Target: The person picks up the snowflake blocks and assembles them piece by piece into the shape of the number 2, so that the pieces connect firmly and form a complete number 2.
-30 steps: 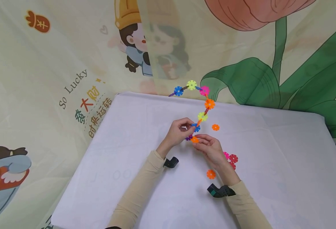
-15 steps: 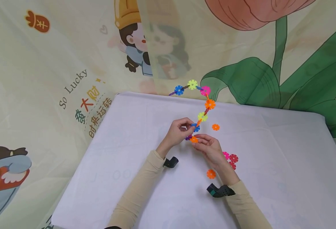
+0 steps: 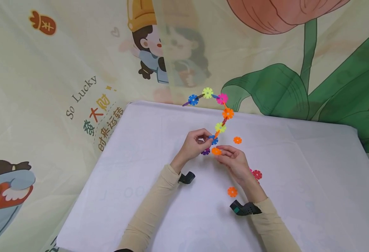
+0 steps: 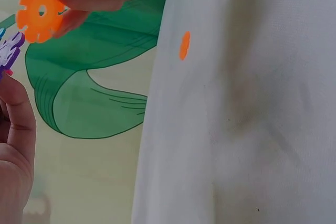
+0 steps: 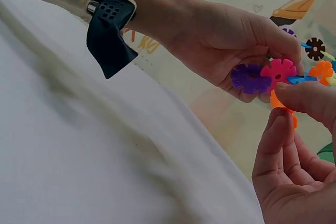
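A chain of interlocking snowflake discs (image 3: 228, 113) in several colours rises from my left hand (image 3: 195, 144) and arches over to the left above the table's far edge. My left thumb and fingers pinch its lower part. At the near end a purple disc (image 5: 251, 78) joins a pink disc (image 5: 279, 73), seen in the right wrist view. My right hand (image 3: 236, 163) pinches a single orange snowflake disc (image 4: 40, 15) by its edge. That disc stands beside the purple one, with a small gap between them in the head view.
On the white-covered table (image 3: 297, 168), a loose orange disc (image 3: 237, 140) lies beyond my right hand. Another orange disc (image 3: 232, 191) lies nearer, left of my right wrist. Red discs (image 3: 257, 174) show partly behind that wrist. A printed cloth backdrop (image 3: 266, 52) hangs behind.
My right hand has shifted slightly right with the orange disc, which overlapped the purple disc in the head view and now shows apart from it. The chain has swayed slightly left.
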Demonstrator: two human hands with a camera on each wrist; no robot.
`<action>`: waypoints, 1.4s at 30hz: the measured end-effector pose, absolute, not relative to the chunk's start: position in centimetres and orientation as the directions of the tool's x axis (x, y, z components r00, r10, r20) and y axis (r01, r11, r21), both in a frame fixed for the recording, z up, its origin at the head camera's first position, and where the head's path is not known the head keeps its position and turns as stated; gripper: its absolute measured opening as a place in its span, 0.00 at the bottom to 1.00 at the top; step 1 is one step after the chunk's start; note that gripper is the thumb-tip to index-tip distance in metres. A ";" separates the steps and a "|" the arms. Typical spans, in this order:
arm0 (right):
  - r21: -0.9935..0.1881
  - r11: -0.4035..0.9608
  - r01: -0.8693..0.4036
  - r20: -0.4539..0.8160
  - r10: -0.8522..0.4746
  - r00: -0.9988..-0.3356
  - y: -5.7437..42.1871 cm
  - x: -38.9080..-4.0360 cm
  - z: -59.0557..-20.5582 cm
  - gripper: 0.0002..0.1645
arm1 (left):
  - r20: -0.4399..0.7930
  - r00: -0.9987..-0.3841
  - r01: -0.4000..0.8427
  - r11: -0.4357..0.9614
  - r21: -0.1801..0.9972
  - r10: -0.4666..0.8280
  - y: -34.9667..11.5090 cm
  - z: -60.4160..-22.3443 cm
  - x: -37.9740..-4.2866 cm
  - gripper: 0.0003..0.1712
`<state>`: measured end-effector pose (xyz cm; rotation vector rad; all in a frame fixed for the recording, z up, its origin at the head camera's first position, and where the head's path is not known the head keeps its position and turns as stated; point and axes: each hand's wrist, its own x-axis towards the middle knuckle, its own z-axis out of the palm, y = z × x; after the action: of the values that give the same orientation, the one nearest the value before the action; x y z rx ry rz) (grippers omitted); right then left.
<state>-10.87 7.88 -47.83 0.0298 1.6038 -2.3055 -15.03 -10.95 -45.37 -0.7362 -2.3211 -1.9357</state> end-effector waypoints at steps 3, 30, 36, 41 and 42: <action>-0.917 -0.289 0.274 -0.197 -0.269 -0.943 7.9 -11.0 -47.7 0.23 | 0.317 -0.885 0.371 0.105 0.923 0.342 -10.9 -45.5 -15.0 0.04; -0.883 -0.362 0.300 -0.196 -0.297 -0.934 5.9 -10.5 -47.0 0.18 | 0.421 -0.864 0.459 0.087 0.884 0.277 -10.0 -46.2 -15.1 0.03; -0.882 -0.377 0.283 -0.176 -0.293 -0.940 5.5 -10.5 -46.8 0.16 | 0.452 -0.862 0.479 0.074 0.875 0.230 -9.6 -46.3 -15.2 0.04; -0.880 -0.408 0.243 -0.123 -0.298 -0.946 5.5 -10.5 -47.1 0.16 | 0.447 -0.866 0.472 0.072 0.879 0.224 -9.5 -46.4 -15.1 0.05; -0.882 -0.407 0.237 -0.117 -0.299 -0.947 5.6 -10.6 -47.2 0.16 | 0.442 -0.867 0.468 0.072 0.881 0.231 -9.6 -46.4 -15.1 0.06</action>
<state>-10.56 5.61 -47.18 -0.0848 1.4876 -2.3952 -15.08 -9.61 -46.42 -0.7137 -2.1552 -1.8921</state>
